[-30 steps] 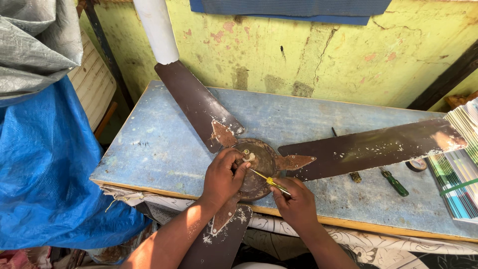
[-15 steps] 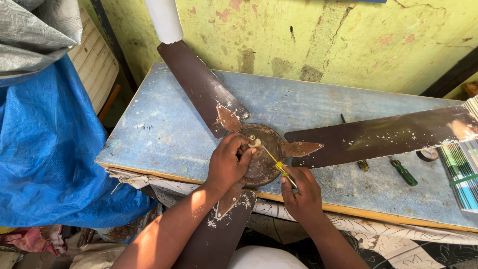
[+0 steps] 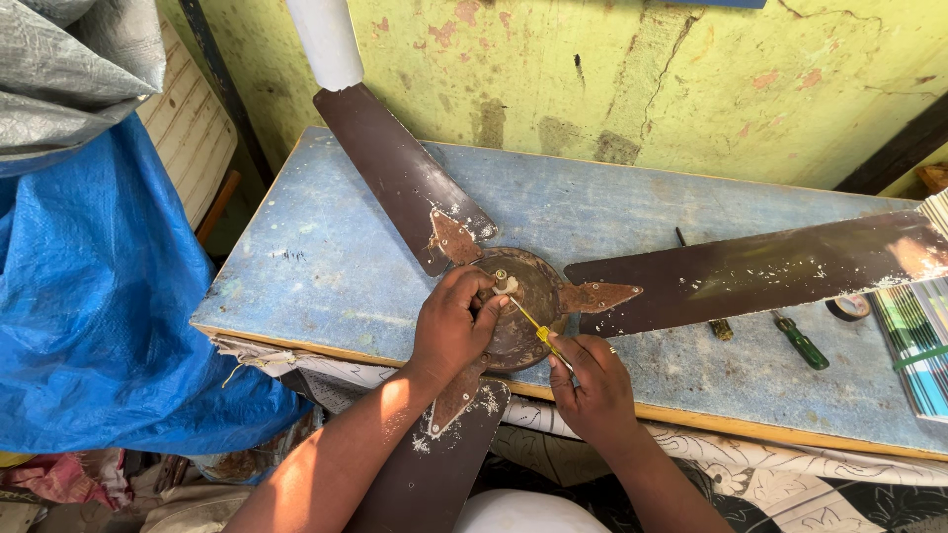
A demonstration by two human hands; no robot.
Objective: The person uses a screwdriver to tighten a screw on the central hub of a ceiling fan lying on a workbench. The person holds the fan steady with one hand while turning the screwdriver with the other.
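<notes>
A brown three-bladed ceiling fan lies on a worn blue table [image 3: 326, 266]. Its rusty round motor hub [image 3: 533, 291] sits near the table's front edge. My left hand [image 3: 449, 331] rests on the hub's near-left side, fingers curled against a small pale part by the centre. My right hand [image 3: 592, 385] holds a thin screwdriver with a yellow handle [image 3: 533, 331], its tip pointing up-left into the hub. One blade [image 3: 395, 168] runs to the back left, one [image 3: 760, 271] to the right, and the third [image 3: 434, 454] hangs off the front edge under my left forearm.
A green-handled screwdriver [image 3: 802, 342] and a smaller brown-handled tool [image 3: 719, 328] lie on the table right of the hub. A striped stack [image 3: 913, 345] sits at the right edge. A blue tarp [image 3: 89, 296] hangs on the left. A yellow-green wall is behind.
The view has shifted closer over the fan hub. Both hands stay at the hub, the right hand still holding the screwdriver against it.
</notes>
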